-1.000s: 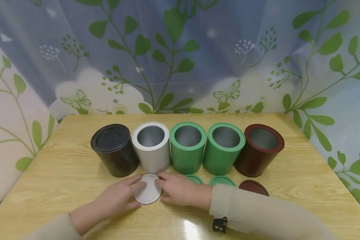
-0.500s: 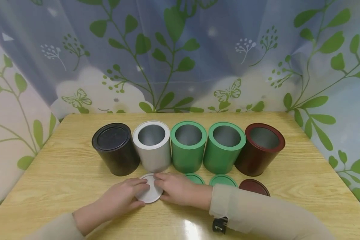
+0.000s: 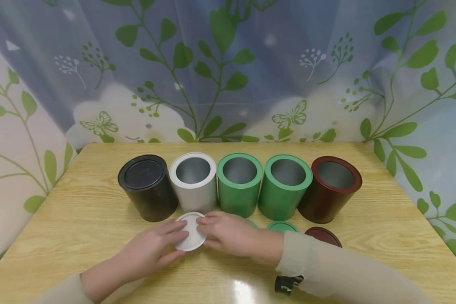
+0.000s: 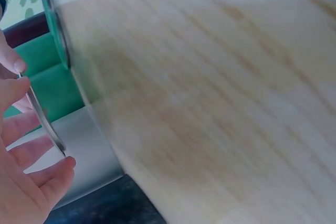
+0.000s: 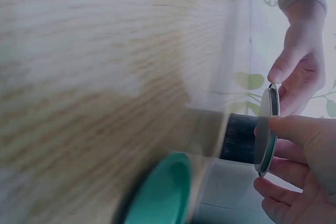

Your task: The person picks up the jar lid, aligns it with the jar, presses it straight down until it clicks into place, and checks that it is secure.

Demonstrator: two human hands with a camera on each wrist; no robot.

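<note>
A round white lid [image 3: 193, 232] is held between both hands, raised off the tabletop in the wrist views. My left hand [image 3: 148, 253] grips its left edge, with fingers over the top and thumb at the near rim. At the opposite edge, my right hand [image 3: 232, 234] pinches the lid, its thumb against the face of the lid [image 5: 266, 129] in the right wrist view. Just behind stands an open white can [image 3: 195, 198], its front base hidden by the lid and right hand.
Left of the white can is a lidded black can [image 3: 150, 204]. To its right stand two open green cans [image 3: 238, 200] and an open dark red can [image 3: 321, 207]. Before them lie a green lid [image 3: 283, 226], another mostly covered by the right hand, and a dark red lid [image 3: 323, 235].
Both hands have lifted the white lid from the table and brought it slightly toward the white can. The right hand now covers more of the nearer green lid.
</note>
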